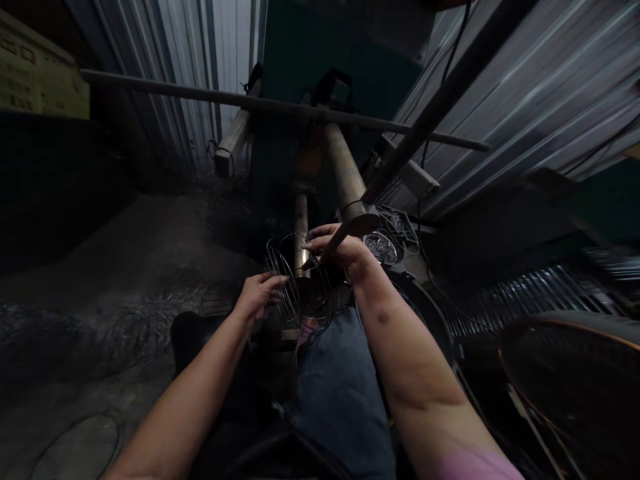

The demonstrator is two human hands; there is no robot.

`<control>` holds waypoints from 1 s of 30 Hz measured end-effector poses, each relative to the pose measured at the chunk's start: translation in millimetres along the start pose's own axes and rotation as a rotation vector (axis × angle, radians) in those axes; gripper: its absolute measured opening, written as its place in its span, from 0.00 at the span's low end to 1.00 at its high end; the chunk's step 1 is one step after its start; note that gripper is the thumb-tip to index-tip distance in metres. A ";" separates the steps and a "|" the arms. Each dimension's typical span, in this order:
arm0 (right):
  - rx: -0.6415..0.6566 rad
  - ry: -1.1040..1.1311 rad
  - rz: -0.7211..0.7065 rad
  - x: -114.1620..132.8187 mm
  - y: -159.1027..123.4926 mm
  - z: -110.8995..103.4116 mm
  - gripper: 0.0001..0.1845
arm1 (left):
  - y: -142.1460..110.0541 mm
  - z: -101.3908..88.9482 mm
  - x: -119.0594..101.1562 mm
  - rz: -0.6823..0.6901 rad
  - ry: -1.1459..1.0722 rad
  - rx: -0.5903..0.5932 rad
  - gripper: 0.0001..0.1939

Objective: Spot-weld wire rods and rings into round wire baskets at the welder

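A round frame of thin wire (290, 303) with rings and cross wires sits around the tip of the lower metal arm (301, 230) of a machine. My left hand (260, 295) pinches its left side between thumb and fingers. From the right, my right hand (343, 248) reaches in, fingertips closed at the frame's upper ring. A slanted rod (327, 248) under the thick upper cylinder (347, 173) passes in front of that hand and hides part of it. Shadow obscures the frame's lower edge.
A long bar (210, 95) crosses ahead, and a dark diagonal bar (440, 100) slopes on the right. Shiny metal pieces (381, 247) lie beyond my right wrist. Wire rings (145, 327) lie on the floor at left. A round, orange-rimmed object (575, 327) stands at right.
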State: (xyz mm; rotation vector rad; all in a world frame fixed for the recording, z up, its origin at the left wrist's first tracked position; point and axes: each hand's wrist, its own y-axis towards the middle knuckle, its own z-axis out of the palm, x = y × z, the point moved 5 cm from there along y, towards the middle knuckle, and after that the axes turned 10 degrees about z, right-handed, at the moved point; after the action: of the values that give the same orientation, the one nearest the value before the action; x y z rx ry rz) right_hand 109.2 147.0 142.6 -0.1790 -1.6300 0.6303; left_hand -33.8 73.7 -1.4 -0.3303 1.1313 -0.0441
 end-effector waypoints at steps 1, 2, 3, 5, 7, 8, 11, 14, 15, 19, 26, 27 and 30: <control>-0.013 -0.006 0.010 0.7 0.7 0.2 0.22 | 0.5 1.0 1.9 -0.007 -0.007 -0.005 0.27; -0.026 -0.016 0.018 1.3 1.4 0.4 0.21 | 1.0 2.0 4.2 -0.016 -0.014 -0.010 0.25; -0.037 -0.028 0.025 1.8 2.2 0.7 0.20 | 1.3 3.0 6.7 -0.028 -0.020 -0.014 0.24; -0.043 -0.052 0.033 2.3 4.0 1.4 0.18 | 1.2 5.1 10.9 -0.046 -0.031 -0.018 0.22; -0.036 -0.073 0.034 2.2 6.5 1.6 0.17 | 0.2 7.0 13.0 -0.051 -0.035 -0.019 0.21; -0.030 -0.080 0.035 1.9 8.0 1.3 0.17 | -0.6 7.8 13.2 -0.052 -0.036 -0.018 0.21; -0.008 -0.089 0.035 0.5 12.7 -0.7 0.15 | -3.8 9.0 13.0 -0.057 -0.028 -0.013 0.21; 0.009 -0.093 0.039 -0.8 14.7 -3.7 0.17 | -6.6 8.0 11.9 -0.054 -0.013 -0.015 0.21; 0.025 -0.097 0.041 -1.2 14.4 -4.3 0.19 | -7.2 7.5 10.7 -0.046 0.000 -0.016 0.21; 0.053 -0.142 0.036 -0.2 10.2 -6.7 0.23 | -9.7 5.3 0.9 -0.004 0.120 -0.014 0.23; 0.024 -0.173 0.026 -0.4 7.3 -8.7 0.23 | -10.5 -2.1 -13.6 0.051 0.238 -0.050 0.27; 0.033 -0.168 0.024 -0.9 8.1 -8.2 0.23 | -9.8 -3.0 -12.4 0.044 0.226 -0.049 0.28; 0.043 -0.159 0.010 -0.8 11.2 -6.8 0.23 | -6.9 -3.8 -7.8 0.022 0.180 -0.038 0.27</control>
State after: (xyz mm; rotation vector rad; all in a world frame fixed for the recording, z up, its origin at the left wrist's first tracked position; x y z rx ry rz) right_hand 113.1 158.0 136.6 -0.1079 -1.7679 0.7018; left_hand -39.7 67.9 5.9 -0.3525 1.3155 -0.0331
